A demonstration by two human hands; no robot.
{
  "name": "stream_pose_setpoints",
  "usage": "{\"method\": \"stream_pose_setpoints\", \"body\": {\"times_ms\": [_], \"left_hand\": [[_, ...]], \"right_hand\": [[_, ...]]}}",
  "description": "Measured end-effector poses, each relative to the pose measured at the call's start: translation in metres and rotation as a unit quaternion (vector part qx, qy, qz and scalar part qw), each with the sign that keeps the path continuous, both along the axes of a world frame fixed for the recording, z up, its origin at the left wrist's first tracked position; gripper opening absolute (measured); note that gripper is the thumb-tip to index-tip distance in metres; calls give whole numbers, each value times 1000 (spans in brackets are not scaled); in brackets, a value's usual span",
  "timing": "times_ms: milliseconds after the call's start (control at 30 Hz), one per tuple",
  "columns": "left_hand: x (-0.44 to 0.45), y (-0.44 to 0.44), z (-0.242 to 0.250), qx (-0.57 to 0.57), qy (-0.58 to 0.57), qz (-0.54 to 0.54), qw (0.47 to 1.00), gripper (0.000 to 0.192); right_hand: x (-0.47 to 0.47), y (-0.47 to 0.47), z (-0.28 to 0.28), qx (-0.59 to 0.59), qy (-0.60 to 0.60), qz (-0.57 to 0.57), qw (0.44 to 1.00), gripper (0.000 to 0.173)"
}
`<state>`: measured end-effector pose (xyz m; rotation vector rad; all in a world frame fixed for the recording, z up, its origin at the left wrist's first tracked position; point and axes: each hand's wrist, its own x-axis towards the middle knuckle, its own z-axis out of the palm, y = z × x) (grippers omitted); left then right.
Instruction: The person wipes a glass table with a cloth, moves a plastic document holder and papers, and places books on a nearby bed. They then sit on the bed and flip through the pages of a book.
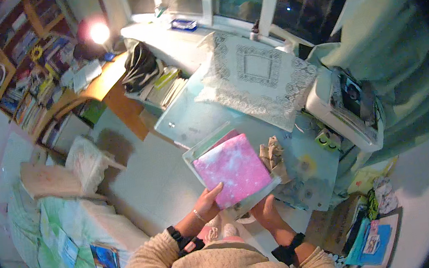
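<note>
A flat square thing with a pink and purple galaxy pattern [232, 169] lies on a shallow, greenish clear tray or box lid [206, 147]. My left hand [208, 203] grips the left near edge, its thumb on top of the patterned thing. My right hand [265, 211] is under the tray's near right edge, with its fingers mostly hidden beneath. Just right of the tray, a crumpled brown paper or cloth piece [273, 153] rests on the covered table [296, 192]. Between the patterned thing and the tray's far side a dark reddish edge shows.
A lace-edged cushion [258, 65] lies at the table's far side, beside a white printer [342, 109]. A box of papers [165, 88] and a desk with a lit lamp [100, 34] stand at the far left. A bed [70, 229] is at left, a cardboard box [334, 225] at lower right.
</note>
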<state>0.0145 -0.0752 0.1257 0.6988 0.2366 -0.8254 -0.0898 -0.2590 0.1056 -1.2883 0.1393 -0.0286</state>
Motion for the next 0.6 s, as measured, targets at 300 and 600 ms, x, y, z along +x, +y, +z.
{"method": "stream_pose_setpoints", "body": {"times_ms": [300, 600], "left_hand": [[-20, -6, -1, 142, -98, -51, 984, 54], [-44, 211, -25, 207, -95, 197, 954, 66]], "right_hand": [[37, 0, 45, 125, 172, -109, 971, 50], [28, -11, 14, 30, 185, 271, 944, 45]]}}
